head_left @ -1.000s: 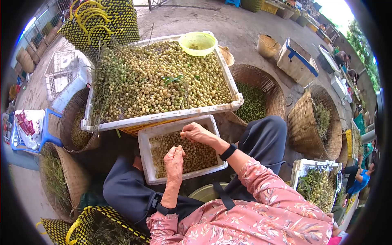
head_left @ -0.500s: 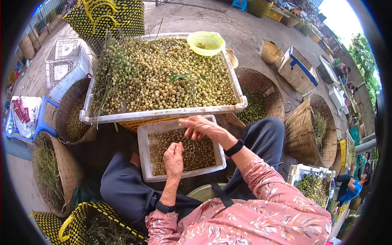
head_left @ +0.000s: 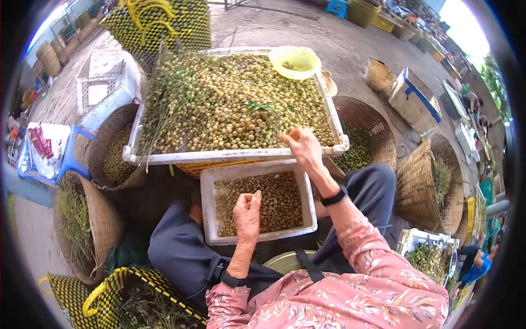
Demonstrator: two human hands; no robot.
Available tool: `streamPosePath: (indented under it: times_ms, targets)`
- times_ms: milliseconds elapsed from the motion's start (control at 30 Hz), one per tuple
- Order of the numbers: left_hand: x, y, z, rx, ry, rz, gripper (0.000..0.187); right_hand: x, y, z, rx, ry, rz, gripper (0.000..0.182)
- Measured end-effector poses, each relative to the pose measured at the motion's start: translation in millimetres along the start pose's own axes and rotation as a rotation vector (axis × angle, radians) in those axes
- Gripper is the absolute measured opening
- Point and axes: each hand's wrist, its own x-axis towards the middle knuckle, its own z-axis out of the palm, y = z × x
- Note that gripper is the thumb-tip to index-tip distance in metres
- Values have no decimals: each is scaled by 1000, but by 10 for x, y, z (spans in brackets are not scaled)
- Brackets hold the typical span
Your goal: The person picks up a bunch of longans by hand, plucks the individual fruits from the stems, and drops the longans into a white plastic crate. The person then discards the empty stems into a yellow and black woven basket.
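Observation:
My left hand (head_left: 247, 215) is closed in a pinch, thumb against the bent forefinger, over a white tub (head_left: 209, 223); what it holds, if anything, is too small to make out. Loose, small round tan fruits (head_left: 274, 197) fill the tub's bottom. My right hand (head_left: 303, 148) hangs over the near rim of a wide white tray (head_left: 235, 156), fingers slightly bent and apart, with nothing visible in them. Heaped on that tray are more round tan fruits (head_left: 241, 109), with thin stems (head_left: 156, 118) piled at its left side.
A yellow plastic bowl (head_left: 296, 63) rests on the tray's far right corner. Wicker baskets stand left (head_left: 118, 142) and right (head_left: 383, 131), one with green fruits (head_left: 353, 148). A black-and-yellow woven bag (head_left: 112, 299) with stems lies front left. A person (head_left: 476, 268) sits far right.
My right hand has moved from above the tub up and right to the big tray's near edge. My left hand stays closed over the tub. The whole view has shifted slightly.

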Motion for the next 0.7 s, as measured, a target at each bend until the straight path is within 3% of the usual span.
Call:
streamPosePath:
  times_ms: [67,133,200,233,267,333,400,600,700]
  targets:
    - [24,13,12,-5,-3,-31,21,325,94,53,-25,42,55,58]
    - [8,5,2,-55,-28,-116,21,647,163,168,47,-118,223,65]
    - [-61,95,19,-95,-40,-244,21,826,261,322,144,-200,195,67]
    - [-64,43,-10,-149,-67,-264,18,972,464,585,291,-300,221,55]
    - [-58,50,11,-169,-56,-275,19,973,496,662,639,-310,214,39]
    - [-63,50,39,-210,-25,-301,19,961,372,604,791,-225,344,30]
    - [3,60,-8,-229,-22,-314,21,920,260,474,747,-90,232,25]
    - [54,-41,-45,-347,54,-277,26,856,155,172,825,-88,97,16]
    - [62,-15,-16,-359,25,-261,23,907,72,25,956,-116,181,11]
